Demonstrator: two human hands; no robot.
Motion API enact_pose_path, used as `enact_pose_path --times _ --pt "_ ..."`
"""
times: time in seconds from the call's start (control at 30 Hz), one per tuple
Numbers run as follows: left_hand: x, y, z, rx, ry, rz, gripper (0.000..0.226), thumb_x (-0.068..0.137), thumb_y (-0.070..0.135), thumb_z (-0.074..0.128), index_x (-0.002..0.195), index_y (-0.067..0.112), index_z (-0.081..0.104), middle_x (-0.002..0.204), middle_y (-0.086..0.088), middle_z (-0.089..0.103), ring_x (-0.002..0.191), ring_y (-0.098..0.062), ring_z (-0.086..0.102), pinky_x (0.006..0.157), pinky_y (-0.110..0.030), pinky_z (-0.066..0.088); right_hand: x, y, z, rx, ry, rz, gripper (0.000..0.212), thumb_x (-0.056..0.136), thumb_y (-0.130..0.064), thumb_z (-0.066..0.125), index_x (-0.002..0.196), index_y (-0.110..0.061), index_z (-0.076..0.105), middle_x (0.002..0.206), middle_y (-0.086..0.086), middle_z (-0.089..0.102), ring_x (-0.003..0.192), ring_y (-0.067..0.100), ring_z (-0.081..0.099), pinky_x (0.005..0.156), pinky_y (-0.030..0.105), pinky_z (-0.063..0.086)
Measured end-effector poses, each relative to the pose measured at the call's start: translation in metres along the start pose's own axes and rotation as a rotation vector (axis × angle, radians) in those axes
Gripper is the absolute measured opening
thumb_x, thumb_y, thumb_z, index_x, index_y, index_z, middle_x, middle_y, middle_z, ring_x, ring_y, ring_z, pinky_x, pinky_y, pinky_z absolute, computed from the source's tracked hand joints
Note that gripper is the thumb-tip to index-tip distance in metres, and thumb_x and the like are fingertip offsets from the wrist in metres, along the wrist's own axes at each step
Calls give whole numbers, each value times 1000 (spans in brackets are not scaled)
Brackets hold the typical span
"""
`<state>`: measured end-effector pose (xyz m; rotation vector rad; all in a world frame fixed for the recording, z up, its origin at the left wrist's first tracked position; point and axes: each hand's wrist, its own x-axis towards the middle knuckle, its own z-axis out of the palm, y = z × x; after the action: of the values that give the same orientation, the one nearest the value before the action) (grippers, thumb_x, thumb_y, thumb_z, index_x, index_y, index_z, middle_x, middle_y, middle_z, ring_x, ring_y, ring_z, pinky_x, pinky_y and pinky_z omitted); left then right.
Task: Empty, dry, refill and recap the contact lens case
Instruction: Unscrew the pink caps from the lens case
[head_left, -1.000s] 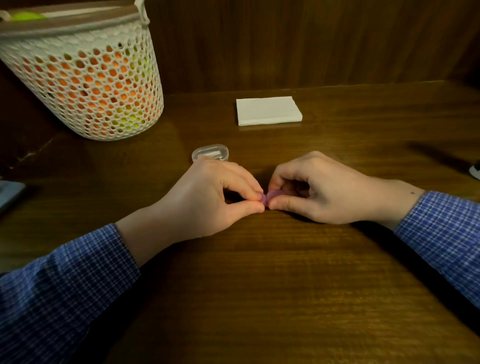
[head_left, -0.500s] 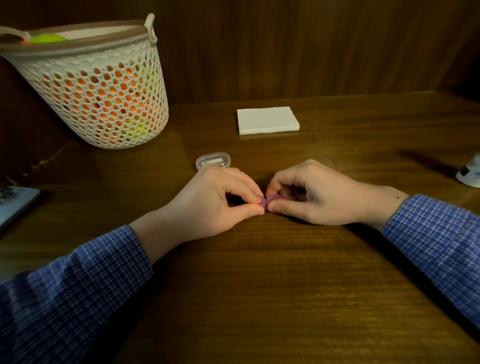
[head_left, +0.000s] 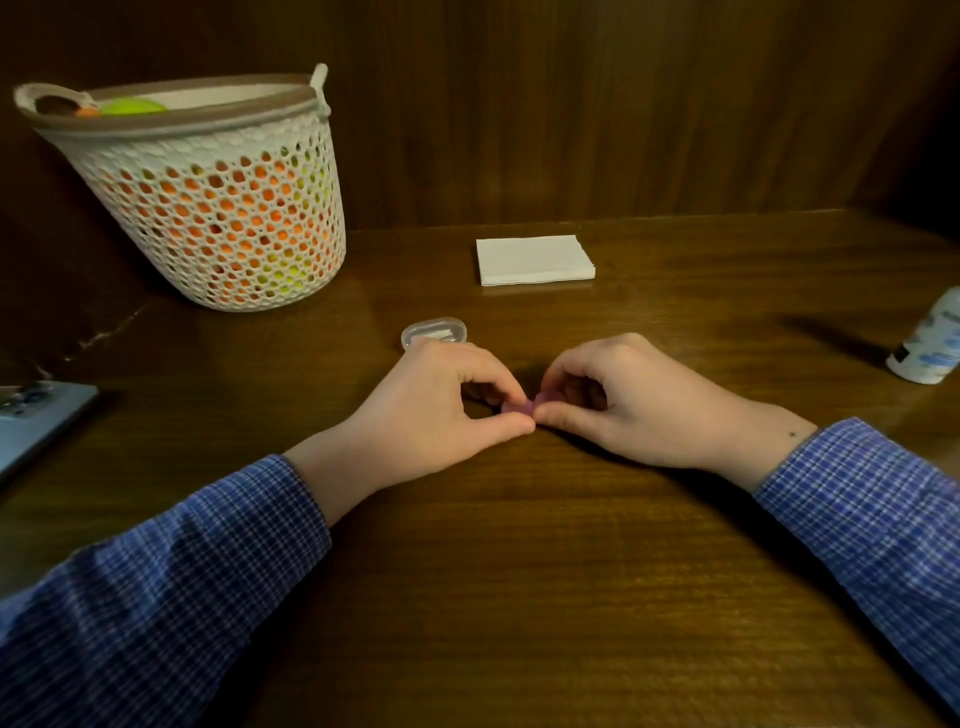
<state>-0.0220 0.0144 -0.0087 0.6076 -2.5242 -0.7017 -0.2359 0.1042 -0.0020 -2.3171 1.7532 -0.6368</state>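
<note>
A small purple contact lens case (head_left: 530, 404) rests on the wooden table (head_left: 519, 597) between my hands, mostly hidden by fingers. My left hand (head_left: 431, 410) pinches its left end with thumb and forefinger. My right hand (head_left: 628, 400) pinches its right end, thumb low and fingers curled over the top. Whether a cap is on or off is hidden. A white solution bottle (head_left: 930, 340) stands at the far right edge, partly cut off. A folded white tissue stack (head_left: 534, 259) lies farther back, in the middle.
A small clear plastic box (head_left: 435, 330) lies just behind my left hand. A white mesh basket (head_left: 208, 202) with orange and green items stands back left. A grey flat device (head_left: 36, 415) sits at the left edge. A wooden wall closes the back.
The view has tilted up, so the bottle at the right shows more. Both hands stay pinched on the purple case in the same spot.
</note>
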Motion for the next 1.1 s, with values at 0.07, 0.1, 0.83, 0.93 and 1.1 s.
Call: enact_pose_path --times 0.07,0.1,0.83,0.93,1.1 --pt "-1 1 0 5 9 -38 23 83 38 81 106 32 78 99 20 73 95 0 67 80 -21 56 0 -2 -1 5 -10 23 46 86 -64 53 108 -29 72 91 -17 68 90 -5 61 75 12 52" --pt "-1 1 -1 12 22 -67 27 84 40 80 110 34 76 99 22 72 94 1 66 76 -17 54 0 -3 -2 9 -3 40 48 85 -66 52 109 -29 72 93 -18 68 89 -3 62 75 14 54" --pt "6 53 -20 -600 -217 -682 33 105 31 53 88 5 65 60 -1 53 53 -10 36 44 -19 26 -11 -28 -6 176 241 13 39 79 -61 71 93 -25 76 69 -15 67 69 7 65 54 12 47" --pt "7 58 -20 -656 -206 -705 28 105 26 51 101 0 60 61 -4 47 53 -13 33 38 -15 25 -11 -27 -4 216 261 81 39 78 -65 70 93 -30 76 69 -14 68 70 7 66 54 15 49" --pt "9 58 -18 -714 -161 -708 38 106 29 46 85 0 57 50 -2 44 39 -9 33 31 -14 26 -9 -31 -5 100 258 62 55 89 -77 46 98 -32 77 70 -10 71 65 9 66 55 26 51"
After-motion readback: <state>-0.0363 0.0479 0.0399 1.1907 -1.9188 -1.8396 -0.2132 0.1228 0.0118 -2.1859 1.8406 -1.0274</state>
